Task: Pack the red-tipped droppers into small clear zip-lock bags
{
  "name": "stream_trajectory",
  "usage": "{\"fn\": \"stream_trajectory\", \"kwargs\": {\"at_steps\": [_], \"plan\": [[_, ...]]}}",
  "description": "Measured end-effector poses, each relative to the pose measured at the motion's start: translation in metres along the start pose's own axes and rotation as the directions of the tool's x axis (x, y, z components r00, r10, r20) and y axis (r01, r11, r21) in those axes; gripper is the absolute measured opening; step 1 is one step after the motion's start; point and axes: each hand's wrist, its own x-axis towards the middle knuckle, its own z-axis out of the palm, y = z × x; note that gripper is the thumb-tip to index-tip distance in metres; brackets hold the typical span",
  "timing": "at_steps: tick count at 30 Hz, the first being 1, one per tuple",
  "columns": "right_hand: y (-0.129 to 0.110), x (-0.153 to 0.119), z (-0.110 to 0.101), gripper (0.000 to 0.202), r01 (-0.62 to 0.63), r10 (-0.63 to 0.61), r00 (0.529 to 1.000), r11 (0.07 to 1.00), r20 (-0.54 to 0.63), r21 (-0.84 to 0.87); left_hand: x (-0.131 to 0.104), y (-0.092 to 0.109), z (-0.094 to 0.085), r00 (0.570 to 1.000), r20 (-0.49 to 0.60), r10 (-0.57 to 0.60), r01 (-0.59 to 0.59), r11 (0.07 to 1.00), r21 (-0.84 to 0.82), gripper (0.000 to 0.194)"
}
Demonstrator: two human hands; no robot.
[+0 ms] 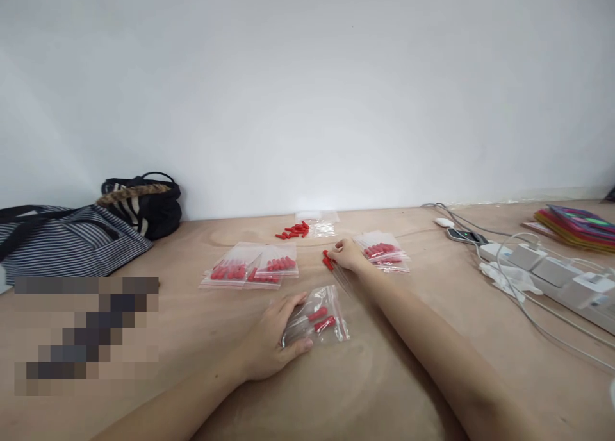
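Observation:
In the middle foreground my left hand (275, 338) grips the left end of a clear zip-lock bag (340, 329). Two red rubber bulbs (325, 324) show through its plastic; what joins them is partly hidden under my fingers. Farther off, my right hand (346, 254) pinches a dropper near its red bulb (326, 253). Another red-bulbed dropper (328, 263) lies right beside it. Thin clear tubes (343, 279) run from these bulbs toward me, partly behind my right forearm.
Filled bags (230, 268) lie left of centre, with another stack (384, 252) at right. Behind are loose red bulbs (294, 230) and clear tubes (323, 228). A power strip (552, 271) with cables stands right, near colourful packets (576, 226). Bags (72, 239) sit left; a blurred patch covers the left foreground.

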Motion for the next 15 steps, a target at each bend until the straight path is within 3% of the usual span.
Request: {"fn": "stream_trajectory", "kwargs": {"at_steps": [7, 11, 15], "plan": [[-0.003, 0.006, 0.007, 0.019, -0.070, 0.063, 0.994, 0.995, 0.088, 0.071, -0.001, 0.003, -0.002, 1.000, 0.014, -0.011, 0.011, 1.000, 0.000, 0.061], [-0.003, -0.008, -0.017, 0.031, -0.042, 0.036, 0.999, 0.983, 0.035, 0.181, -0.001, -0.002, 0.001, 1.000, 0.006, 0.004, -0.004, 1.000, 0.002, 0.062], [0.010, -0.036, -0.045, 0.029, 0.015, -0.021, 1.000, 0.952, 0.018, 0.307, -0.001, -0.011, 0.006, 0.999, -0.032, 0.034, -0.034, 0.999, 0.012, 0.062]]}}
